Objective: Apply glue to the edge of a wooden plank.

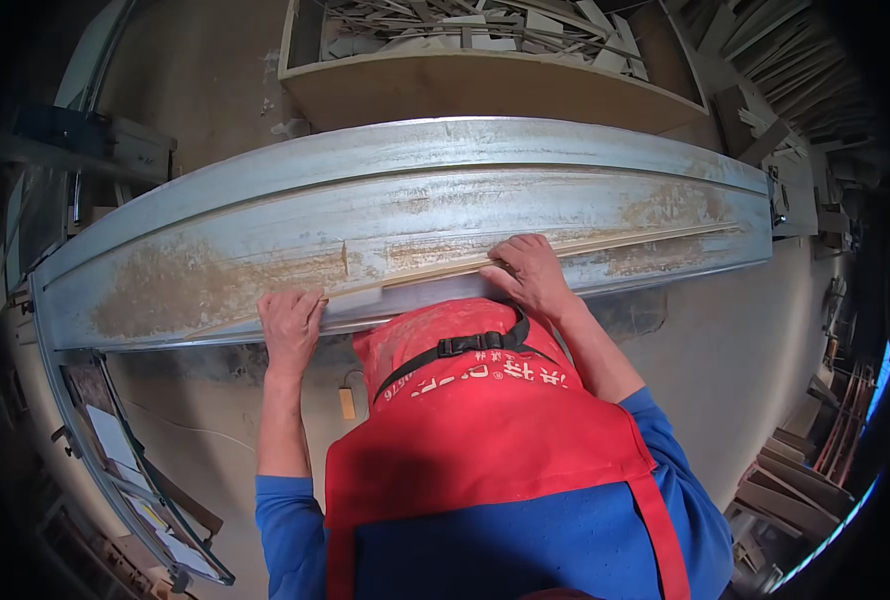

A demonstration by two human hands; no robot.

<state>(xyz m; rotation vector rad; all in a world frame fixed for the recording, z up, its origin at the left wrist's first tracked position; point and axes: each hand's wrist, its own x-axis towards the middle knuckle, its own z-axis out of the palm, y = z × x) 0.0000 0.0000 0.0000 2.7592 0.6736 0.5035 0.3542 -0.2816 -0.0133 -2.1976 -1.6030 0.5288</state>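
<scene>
A long, thin pale wooden strip (415, 275) lies slantwise along the near side of a long metal machine table (525, 195); its right end is farther from me than its left. My left hand (292, 320) is closed with its fingers curled over the strip left of the middle, by the table's near edge. Right of the middle, my right hand (528, 270) is bent round the same strip, thumb side toward me. Both palms face down, so the fingertips are partly hidden. The metal surface is worn, with brownish patches, and a groove runs along its far part.
Beyond the table stands a wooden bin (495, 85) full of offcuts. More boards (765, 45) are piled at the far right, and stacked panels (795, 490) stand lower right. A metal side frame (145, 480) extends at the left. My red apron (485, 450) touches the near edge.
</scene>
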